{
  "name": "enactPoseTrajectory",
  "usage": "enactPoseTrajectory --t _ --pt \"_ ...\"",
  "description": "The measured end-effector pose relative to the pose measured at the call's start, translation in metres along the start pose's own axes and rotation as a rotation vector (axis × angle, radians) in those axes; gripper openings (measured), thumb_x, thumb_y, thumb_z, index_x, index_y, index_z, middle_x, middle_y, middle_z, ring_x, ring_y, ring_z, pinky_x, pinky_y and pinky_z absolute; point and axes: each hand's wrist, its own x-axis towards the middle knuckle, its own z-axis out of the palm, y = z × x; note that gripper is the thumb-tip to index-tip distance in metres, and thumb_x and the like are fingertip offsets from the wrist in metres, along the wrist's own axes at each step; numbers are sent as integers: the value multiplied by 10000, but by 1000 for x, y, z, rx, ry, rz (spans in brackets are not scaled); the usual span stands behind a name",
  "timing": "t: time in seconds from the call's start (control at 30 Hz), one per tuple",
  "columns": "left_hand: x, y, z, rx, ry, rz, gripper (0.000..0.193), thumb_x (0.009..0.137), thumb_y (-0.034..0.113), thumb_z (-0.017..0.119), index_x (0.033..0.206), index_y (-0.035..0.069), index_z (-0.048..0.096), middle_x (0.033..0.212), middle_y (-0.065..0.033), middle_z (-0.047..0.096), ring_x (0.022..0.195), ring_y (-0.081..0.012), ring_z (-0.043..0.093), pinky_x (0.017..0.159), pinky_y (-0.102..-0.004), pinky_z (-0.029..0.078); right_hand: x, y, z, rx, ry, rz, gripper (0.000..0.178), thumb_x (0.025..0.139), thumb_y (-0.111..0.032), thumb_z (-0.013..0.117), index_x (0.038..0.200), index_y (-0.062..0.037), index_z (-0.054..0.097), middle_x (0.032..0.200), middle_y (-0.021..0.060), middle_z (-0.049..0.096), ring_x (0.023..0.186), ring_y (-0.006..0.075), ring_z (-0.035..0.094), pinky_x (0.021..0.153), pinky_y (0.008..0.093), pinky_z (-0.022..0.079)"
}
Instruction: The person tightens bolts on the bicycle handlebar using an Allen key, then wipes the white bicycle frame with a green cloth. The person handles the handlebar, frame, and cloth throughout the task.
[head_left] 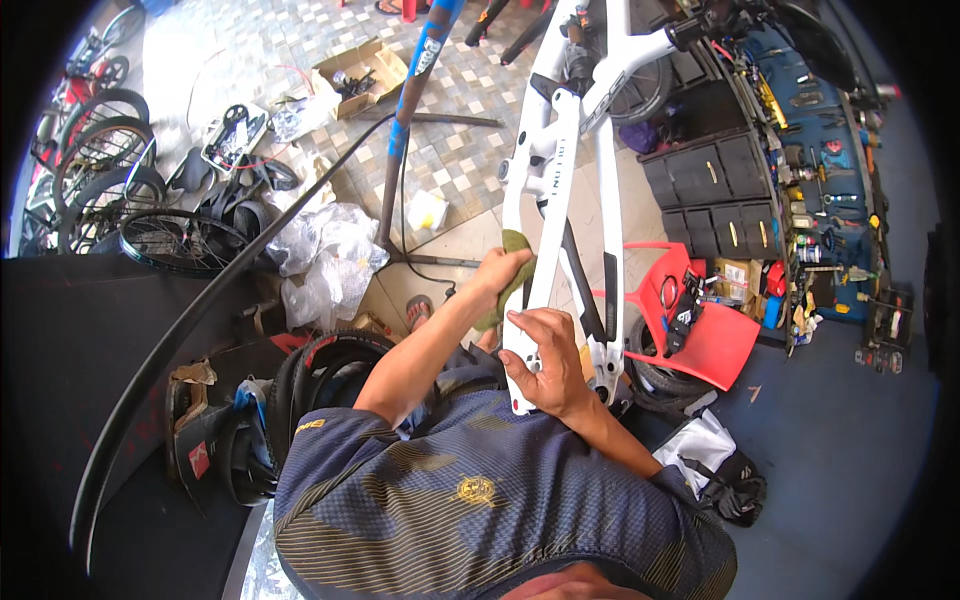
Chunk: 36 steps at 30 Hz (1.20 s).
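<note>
A white bicycle frame (556,200) stretches away from my body, its near end close to my chest. My left hand (503,272) is closed on a green cloth (517,243) at the left side of the frame. Part of the cloth hangs below that hand, behind the white tube. My right hand (548,362) grips the near end of the same tube from the right, thumb and fingertips lying over its upper face. Black protective strips show on the frame's inner tubes.
A blue stand post (410,110) rises left of the frame. A red plastic chair (700,340) with small items stands right, near black drawers (712,170) and a blue tool board (825,180). Bicycle wheels (105,170), clear plastic wrapping (325,255) and an open cardboard box (362,75) lie left.
</note>
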Motion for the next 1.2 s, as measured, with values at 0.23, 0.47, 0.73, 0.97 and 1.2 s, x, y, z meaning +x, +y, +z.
enactPoseTrajectory --t 0.23,0.47,0.73,0.97,1.2 --pt "76 32 -12 21 53 8 275 955 222 649 1016 -46 665 842 -118 717 644 -216 700 560 -382 583 0 -3 -1 -8 14 59 493 965 -234 713 1394 -45 562 1251 139 568 1136 331 551 1003 432 448" --pt "116 54 -19 72 57 -1 310 913 242 693 1006 -53 686 819 -134 714 614 -237 697 554 -388 596 -1 -6 0 3 35 81 497 971 -232 708 1402 -41 552 1254 152 570 1130 339 551 989 425 455" --pt "128 60 -23 158 52 64 293 853 225 723 970 -42 698 780 -134 705 578 -243 684 524 -399 592 0 -8 -2 -30 53 84 500 949 -206 734 1394 -49 569 1242 144 575 1116 331 561 969 413 473" --pt "119 36 -20 -119 39 14 310 929 246 661 1036 -43 686 833 -132 723 632 -237 719 558 -399 612 4 -11 -5 -92 45 74 497 888 -143 773 1358 -86 620 1215 106 571 1106 310 568 962 413 487" --pt "79 13 -11 -205 -2 79 248 953 207 623 1033 -23 669 833 -123 720 637 -216 710 553 -364 595 5 -11 -4 -82 23 78 505 864 -106 774 1347 -87 625 1202 104 568 1085 310 571 951 419 482"
